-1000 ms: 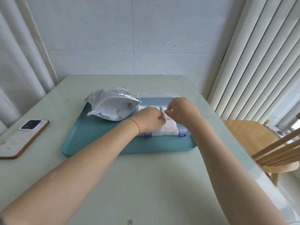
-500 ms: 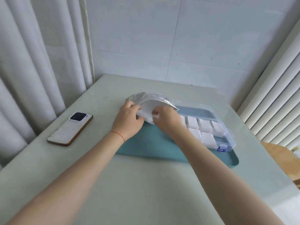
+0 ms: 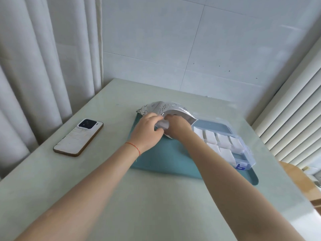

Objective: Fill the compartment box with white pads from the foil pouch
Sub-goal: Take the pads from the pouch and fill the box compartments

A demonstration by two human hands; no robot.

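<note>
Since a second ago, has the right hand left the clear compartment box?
Yes. The right hand moved left, off the clear compartment box, to the foil pouch.

Foil pouch was shiny, crinkled; compartment box clear glossy plastic; pads soft matt; counter smooth w/ sheen.

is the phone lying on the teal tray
No, the phone lies on the bare table to the left of the teal tray, apart from it.
</note>
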